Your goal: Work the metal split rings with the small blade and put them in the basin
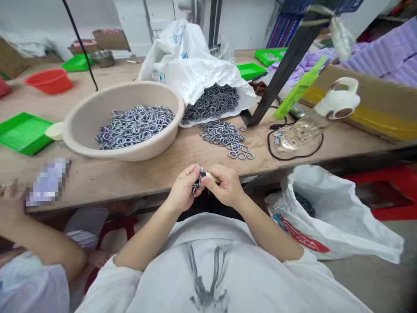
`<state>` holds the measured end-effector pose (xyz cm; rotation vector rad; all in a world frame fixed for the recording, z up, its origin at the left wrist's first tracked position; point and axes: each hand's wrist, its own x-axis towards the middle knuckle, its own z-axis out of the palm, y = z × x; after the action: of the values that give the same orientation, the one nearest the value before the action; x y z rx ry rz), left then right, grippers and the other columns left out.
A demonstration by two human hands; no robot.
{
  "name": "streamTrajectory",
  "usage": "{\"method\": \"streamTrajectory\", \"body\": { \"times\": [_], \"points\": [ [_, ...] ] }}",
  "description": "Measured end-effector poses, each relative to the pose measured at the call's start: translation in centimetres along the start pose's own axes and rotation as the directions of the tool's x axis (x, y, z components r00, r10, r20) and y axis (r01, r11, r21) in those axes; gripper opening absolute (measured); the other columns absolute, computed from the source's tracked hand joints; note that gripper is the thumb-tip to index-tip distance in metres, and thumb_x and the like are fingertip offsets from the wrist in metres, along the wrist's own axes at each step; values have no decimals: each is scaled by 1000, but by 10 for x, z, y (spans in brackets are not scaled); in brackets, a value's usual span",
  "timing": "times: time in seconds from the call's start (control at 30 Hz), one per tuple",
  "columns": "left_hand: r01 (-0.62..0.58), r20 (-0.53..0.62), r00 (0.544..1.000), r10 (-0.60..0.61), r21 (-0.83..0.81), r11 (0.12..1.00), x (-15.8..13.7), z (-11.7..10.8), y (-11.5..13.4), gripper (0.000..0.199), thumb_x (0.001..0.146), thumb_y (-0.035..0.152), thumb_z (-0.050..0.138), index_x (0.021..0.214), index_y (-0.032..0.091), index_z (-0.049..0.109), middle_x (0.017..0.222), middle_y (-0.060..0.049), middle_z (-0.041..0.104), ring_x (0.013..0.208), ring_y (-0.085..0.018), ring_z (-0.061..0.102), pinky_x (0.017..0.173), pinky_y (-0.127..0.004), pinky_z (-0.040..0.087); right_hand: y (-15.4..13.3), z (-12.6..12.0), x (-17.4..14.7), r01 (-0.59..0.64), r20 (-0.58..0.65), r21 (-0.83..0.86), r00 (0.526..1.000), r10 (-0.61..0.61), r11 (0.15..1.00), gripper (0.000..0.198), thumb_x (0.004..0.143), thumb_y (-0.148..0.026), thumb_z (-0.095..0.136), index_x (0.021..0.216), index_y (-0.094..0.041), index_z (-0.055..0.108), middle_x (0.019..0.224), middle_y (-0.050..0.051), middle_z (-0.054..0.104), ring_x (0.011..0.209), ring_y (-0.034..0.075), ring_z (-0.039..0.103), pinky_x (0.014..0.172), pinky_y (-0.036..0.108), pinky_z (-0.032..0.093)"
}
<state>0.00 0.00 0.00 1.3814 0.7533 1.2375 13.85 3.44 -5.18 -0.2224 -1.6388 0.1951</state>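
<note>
In front of my body, at the table's near edge, both hands meet. My left hand (183, 188) is closed around a few metal rings (196, 187), partly hidden by its fingers. Pinched in my right hand (227, 184) is a small tool with a pale handle and a dark end (211, 176); its tip meets the rings at my left fingertips, and its exact kind is hard to make out. Beyond my hands lies a loose pile of shiny rings (224, 134). Darker rings (215, 101) spill from a white sack (198, 65) behind that pile.
A beige basin (124, 153) of rings stands left of the pile. Rightward are a dark metal post (276, 74), a clear bottle (302, 132) and a black cord (302, 157). An open white sack (342, 217) sits below the table at right. Another person's arm (42, 239) is at left.
</note>
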Motion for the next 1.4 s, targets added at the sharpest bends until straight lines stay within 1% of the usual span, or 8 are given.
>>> {"method": "streamTrajectory", "body": {
  "times": [0.33, 0.57, 0.67, 0.77, 0.93, 1.1, 1.23, 1.4],
  "points": [
    [130, 94, 987, -129, -4, 992, -2, -13, 3, 49, 69, 49, 85, 74, 16, 49, 57, 4, 47, 43, -6, 38, 37, -14, 22, 4, 1, 0, -181, 155, 232, 977, 147, 956, 45, 104, -45, 56, 79, -10, 65, 73, 3, 55, 65, 10, 48, 61, 20, 33],
    [-69, 139, 990, 33, 267, 961, -17, -11, 37, 45, 82, 54, 70, 68, 15, 52, 58, 0, 46, 45, -7, 35, 40, -21, 20, 53, -10, 8, -343, -174, 160, 913, 369, 925, 69, 97, -73, 53, 68, -11, 44, 63, 1, 32, 59, 9, 30, 56, 22, 22],
    [-371, -35, 866, 499, 624, 687, -7, -19, 96, 31, 89, 48, 63, 83, 17, 63, 71, -1, 57, 54, -9, 47, 49, -24, 31, 59, -24, 9, -343, -279, 65, 896, 347, 937, 67, 98, -72, 50, 70, -11, 46, 64, 1, 35, 60, 10, 32, 58, 22, 25],
    [-180, 38, 661, 749, 978, 109, 16, -40, 156, 33, 93, 35, 48, 117, 22, 68, 89, -4, 66, 82, -20, 62, 80, -39, 48, 67, -42, 12, -472, -354, -143, 845, 401, 870, 61, 97, -66, 52, 70, -12, 51, 64, 2, 44, 62, 12, 41, 61, 22, 28],
    [402, -160, 861, 483, 796, -453, 45, -65, 194, 59, 86, 59, 58, 122, 13, 69, 127, -22, 62, 118, -52, 55, 92, -67, 46, 104, -87, 33, -705, -411, -367, 709, 574, 608, 27, 100, -37, 62, 112, -14, 70, 99, 5, 64, 90, 20, 58, 74, 23, 39],
    [30, 299, 692, 657, 898, -439, 42, -29, 140, 44, 91, 43, 57, 117, 9, 67, 122, -17, 65, 121, -36, 55, 109, -51, 41, 141, -115, 65, -608, -334, -689, 749, 572, 394, 26, 102, -26, 61, 126, -21, 69, 112, 8, 62, 106, 28, 58, 88, 30, 43],
    [-316, 473, 824, 310, 840, -441, 53, 5, 81, 41, 100, 40, 39, 89, 17, 71, 103, -8, 71, 102, -26, 62, 88, -40, 48, 147, -120, 80, -541, -298, -805, 723, 623, 242, 19, 101, -23, 60, 114, -16, 73, 109, 13, 62, 102, 29, 59, 84, 31, 43],
    [-268, 299, 908, 293, 953, -141, 61, 3, 41, 23, 97, 37, 50, 96, 18, 63, 101, -6, 69, 93, -22, 64, 76, -34, 45, 101, -106, 64, -629, -177, -432, 762, 623, 647, 18, 100, -23, 57, 96, -8, 64, 83, 6, 57, 76, 15, 53, 67, 20, 36]
  ]
}}
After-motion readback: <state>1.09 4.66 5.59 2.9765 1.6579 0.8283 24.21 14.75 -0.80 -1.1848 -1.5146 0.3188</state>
